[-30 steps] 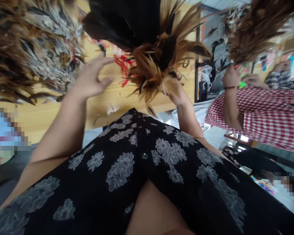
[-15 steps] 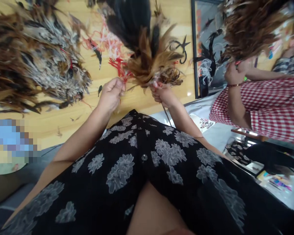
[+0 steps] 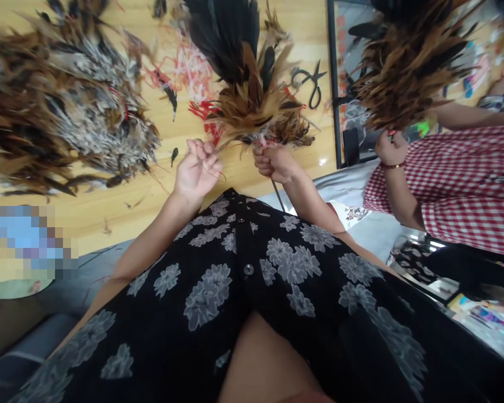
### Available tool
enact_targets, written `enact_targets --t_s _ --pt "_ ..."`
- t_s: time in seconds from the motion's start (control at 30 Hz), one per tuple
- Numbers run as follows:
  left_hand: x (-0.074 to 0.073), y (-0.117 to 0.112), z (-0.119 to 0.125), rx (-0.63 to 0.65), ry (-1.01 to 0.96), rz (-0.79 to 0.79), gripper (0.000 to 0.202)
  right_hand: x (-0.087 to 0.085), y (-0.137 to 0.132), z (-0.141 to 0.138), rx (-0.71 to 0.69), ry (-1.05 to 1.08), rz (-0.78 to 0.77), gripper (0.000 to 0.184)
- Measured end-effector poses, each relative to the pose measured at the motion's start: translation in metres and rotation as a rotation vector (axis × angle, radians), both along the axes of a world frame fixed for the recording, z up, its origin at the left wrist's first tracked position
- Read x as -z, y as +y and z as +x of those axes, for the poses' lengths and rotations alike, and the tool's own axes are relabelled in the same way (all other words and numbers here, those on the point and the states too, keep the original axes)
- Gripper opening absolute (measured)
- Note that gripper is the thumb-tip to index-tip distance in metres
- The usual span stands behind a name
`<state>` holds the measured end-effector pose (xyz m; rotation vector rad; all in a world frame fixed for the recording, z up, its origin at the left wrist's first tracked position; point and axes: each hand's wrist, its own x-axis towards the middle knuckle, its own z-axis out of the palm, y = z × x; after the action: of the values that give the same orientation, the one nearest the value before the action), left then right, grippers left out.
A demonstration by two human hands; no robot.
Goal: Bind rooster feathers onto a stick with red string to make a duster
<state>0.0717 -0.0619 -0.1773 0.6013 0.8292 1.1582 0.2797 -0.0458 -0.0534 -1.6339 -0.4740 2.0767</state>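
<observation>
My right hand [image 3: 275, 162] is wrapped round the thin stick of a feather duster [image 3: 252, 103], just below its feathers. Long black plumes point away from me, with brown feathers around the base. Red and white string shows at the binding by my right fingers. To the left of the duster, my left hand [image 3: 199, 168] is turned palm up with its fingers curled in. A thin reddish strand of string [image 3: 224, 177] hangs at its fingers; how it is gripped is hard to see. Red plastic strips [image 3: 204, 112] lie on the table just beyond.
A large heap of brown and grey feathers [image 3: 105, 112] covers the left of the wooden table [image 3: 151, 201]. Black scissors [image 3: 311, 81] lie right of the duster, near a dark-framed panel [image 3: 332, 84]. At right, a co-worker in a checked garment [image 3: 457, 168] holds another feather duster [image 3: 407, 78].
My left hand has turned from a knuckles-up pinch to palm up, shifting slightly right. My right hand keeps its hold on the duster. The co-worker's duster has moved left and lower.
</observation>
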Motion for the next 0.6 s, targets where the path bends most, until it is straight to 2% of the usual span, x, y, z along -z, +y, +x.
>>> enact_targets --t_s 0.1,0.2,0.3,0.37,0.43,0.5,0.6 --pt "-0.020 -0.005 0.000 0.062 0.157 0.210 0.064 0.014 0.001 -0.004 -0.052 -0.125 0.046 0.034" --pt "-0.046 -0.011 0.003 0.137 0.491 0.554 0.059 0.032 0.002 -0.011 -0.184 -0.446 0.229 0.032" --pt "-0.060 -0.012 0.004 0.257 0.854 0.822 0.052 0.040 0.000 -0.016 -0.496 -0.864 0.430 0.024" --pt "-0.061 -0.008 0.002 0.327 1.012 0.935 0.049 0.038 -0.002 -0.019 -0.725 -1.095 0.455 0.033" --pt "-0.060 0.000 0.000 0.390 1.109 0.999 0.047 0.034 -0.004 -0.020 -0.878 -1.241 0.423 0.044" --pt "-0.062 0.011 -0.003 0.455 1.142 0.996 0.047 0.033 -0.008 -0.021 -0.970 -1.287 0.415 0.047" --pt "-0.074 0.033 -0.007 0.566 1.148 0.805 0.046 0.039 -0.014 -0.018 -1.002 -1.231 0.497 0.037"
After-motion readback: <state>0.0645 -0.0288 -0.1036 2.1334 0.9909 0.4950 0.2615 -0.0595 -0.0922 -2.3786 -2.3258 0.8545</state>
